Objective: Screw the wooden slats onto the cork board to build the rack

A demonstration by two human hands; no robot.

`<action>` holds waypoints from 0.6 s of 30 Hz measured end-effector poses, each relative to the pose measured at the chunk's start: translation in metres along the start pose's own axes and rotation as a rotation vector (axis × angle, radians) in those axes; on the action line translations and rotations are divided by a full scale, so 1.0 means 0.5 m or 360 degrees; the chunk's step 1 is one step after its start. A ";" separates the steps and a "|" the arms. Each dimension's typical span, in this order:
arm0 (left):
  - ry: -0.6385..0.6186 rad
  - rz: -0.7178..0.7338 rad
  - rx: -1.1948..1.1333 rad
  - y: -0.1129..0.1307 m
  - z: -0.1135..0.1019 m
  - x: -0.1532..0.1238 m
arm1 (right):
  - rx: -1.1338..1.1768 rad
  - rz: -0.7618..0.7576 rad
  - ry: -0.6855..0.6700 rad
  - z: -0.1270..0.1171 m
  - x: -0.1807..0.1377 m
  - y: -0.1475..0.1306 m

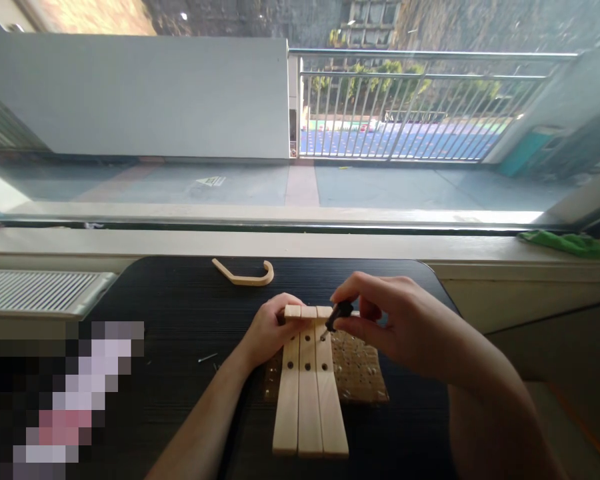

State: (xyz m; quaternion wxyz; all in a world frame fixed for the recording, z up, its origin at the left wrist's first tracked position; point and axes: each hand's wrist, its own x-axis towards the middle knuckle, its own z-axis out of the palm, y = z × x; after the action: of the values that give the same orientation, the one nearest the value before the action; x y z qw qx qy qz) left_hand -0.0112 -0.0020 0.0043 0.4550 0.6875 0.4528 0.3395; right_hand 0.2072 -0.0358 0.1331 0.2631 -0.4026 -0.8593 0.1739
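Three pale wooden slats [309, 393] lie side by side on a dark table [180, 320], each with a small hole near its far end. My left hand [270, 330] is curled round the far left end of the slats and holds them down. My right hand [380, 320] pinches a small black-handled screwdriver [337, 313], whose tip touches the far end of the right slat. Under the slats lies a perforated wooden board [357, 373].
A curved wooden hook-shaped piece [247, 275] lies at the table's far edge. A small screw or nail [207, 358] rests left of my left forearm. Beyond the table are a window sill, a vent grille [35, 290] at left and a green cloth [570, 243] at right.
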 end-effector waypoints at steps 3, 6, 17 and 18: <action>0.0004 0.0021 -0.0008 0.003 0.000 0.001 | -0.0054 0.0028 -0.0013 0.001 0.001 -0.003; 0.0017 0.0028 0.0007 0.009 -0.001 0.001 | -0.0050 -0.0030 -0.0033 0.003 0.003 -0.002; 0.0038 0.0029 -0.0004 0.005 0.000 -0.001 | 0.0046 -0.0103 -0.0091 0.002 0.002 -0.008; 0.0040 0.0029 -0.0005 0.005 0.000 -0.001 | 0.0055 -0.0100 -0.0094 0.002 0.002 -0.009</action>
State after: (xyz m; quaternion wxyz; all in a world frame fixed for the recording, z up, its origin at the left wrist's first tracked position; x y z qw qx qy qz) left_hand -0.0107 -0.0029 0.0066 0.4473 0.6866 0.4516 0.3531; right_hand 0.2035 -0.0379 0.1351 0.2500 -0.3655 -0.8758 0.1923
